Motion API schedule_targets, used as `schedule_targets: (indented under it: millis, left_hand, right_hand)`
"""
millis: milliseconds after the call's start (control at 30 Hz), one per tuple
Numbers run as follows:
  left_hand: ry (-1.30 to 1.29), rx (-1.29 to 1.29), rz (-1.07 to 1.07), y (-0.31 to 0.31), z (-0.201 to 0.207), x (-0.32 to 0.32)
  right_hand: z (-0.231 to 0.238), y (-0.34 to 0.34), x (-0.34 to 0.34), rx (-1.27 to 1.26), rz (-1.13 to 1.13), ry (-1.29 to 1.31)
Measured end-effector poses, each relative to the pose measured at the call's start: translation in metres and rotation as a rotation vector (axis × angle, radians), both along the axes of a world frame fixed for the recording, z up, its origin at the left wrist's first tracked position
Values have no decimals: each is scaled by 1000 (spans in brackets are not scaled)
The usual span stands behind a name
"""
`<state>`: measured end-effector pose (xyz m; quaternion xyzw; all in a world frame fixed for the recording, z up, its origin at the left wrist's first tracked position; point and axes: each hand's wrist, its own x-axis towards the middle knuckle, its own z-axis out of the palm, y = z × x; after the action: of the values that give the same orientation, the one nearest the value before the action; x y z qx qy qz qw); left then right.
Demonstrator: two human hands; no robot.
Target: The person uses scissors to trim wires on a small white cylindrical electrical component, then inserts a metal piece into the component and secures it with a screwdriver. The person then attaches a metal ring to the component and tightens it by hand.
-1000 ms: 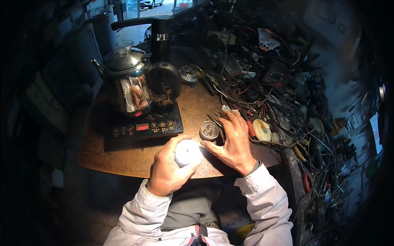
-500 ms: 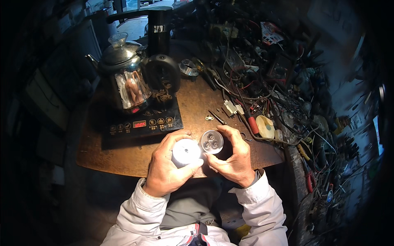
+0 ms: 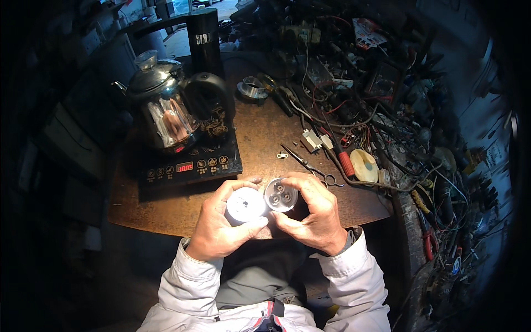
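Your left hand (image 3: 211,228) grips a glaring white round piece (image 3: 245,205) and your right hand (image 3: 316,219) pinches a clear-rimmed three-lens lamp part (image 3: 281,195) just beside it, over the wooden table (image 3: 259,141), both picked up but, as far as shows, not joined.

White sleeves (image 3: 357,282), grey trousers (image 3: 251,288) (perhaps olive, being shadowed), red-trimmed jacket front (image 3: 265,322).

Disc (image 3: 245,205) left of lens unit (image 3: 281,195), kettle (image 3: 166,116) on cooktop (image 3: 229,152) behind left, scissors (image 3: 303,161) (on the table (image 3: 260,133)) behind right
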<state>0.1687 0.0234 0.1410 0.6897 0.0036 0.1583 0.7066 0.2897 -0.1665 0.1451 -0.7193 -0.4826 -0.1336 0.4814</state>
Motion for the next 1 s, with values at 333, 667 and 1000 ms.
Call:
schedule_targets:
  millis: [333, 667, 1000]
  left_hand:
    - [-12, -62, -53, 4, 4, 2]
    - [37, -108, -9, 8, 0, 0]
    - [65, 39, 180, -8, 9, 6]
  right_hand:
    - [0, -1, 0, 15, 90, -2]
    - [2, 1, 0, 25, 133, -9]
    - [1, 1, -1, 9, 118, -109]
